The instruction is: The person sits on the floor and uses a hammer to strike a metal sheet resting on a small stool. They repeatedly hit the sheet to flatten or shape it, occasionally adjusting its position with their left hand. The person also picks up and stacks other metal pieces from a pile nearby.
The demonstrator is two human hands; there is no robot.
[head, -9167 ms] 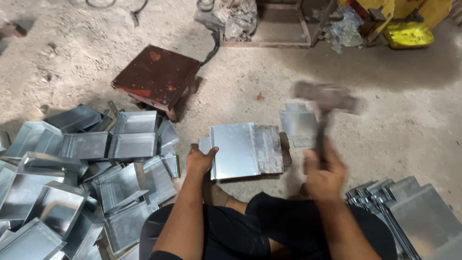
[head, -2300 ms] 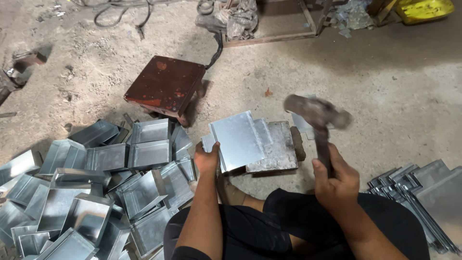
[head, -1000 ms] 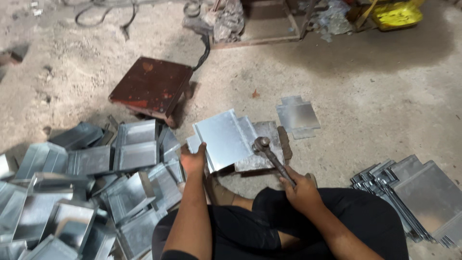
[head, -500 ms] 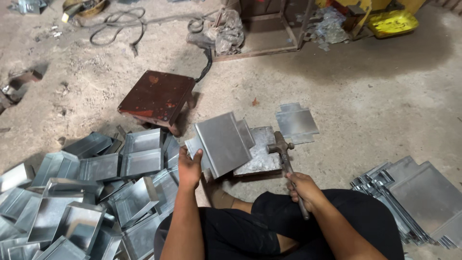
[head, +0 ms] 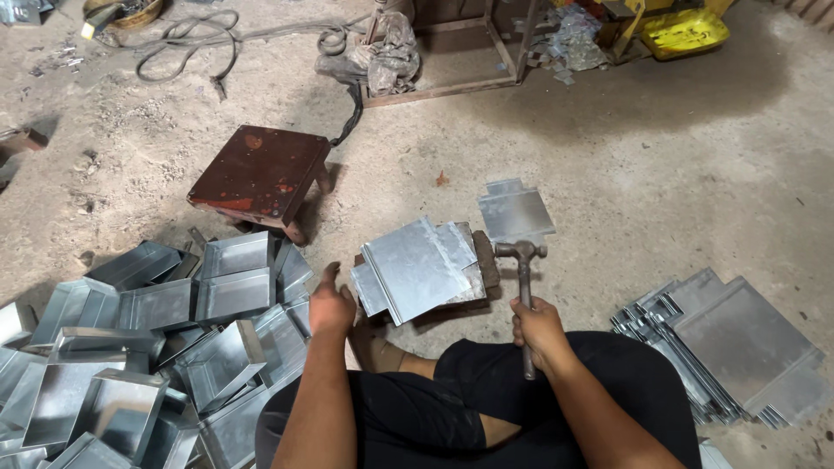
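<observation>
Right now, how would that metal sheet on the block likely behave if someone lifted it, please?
The metal sheet looks thin with folded edges, so probably light and fairly stiff. Its shiny face may be slippery. The left hand rests beside it.

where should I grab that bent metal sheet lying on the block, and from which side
Probably by the near-left corner of the bent metal sheet, coming from the left, where the left hand already sits beside it. That corner overhangs the block, leaving room for fingers underneath. The right side is crowded by the hammer in the right hand.
</observation>
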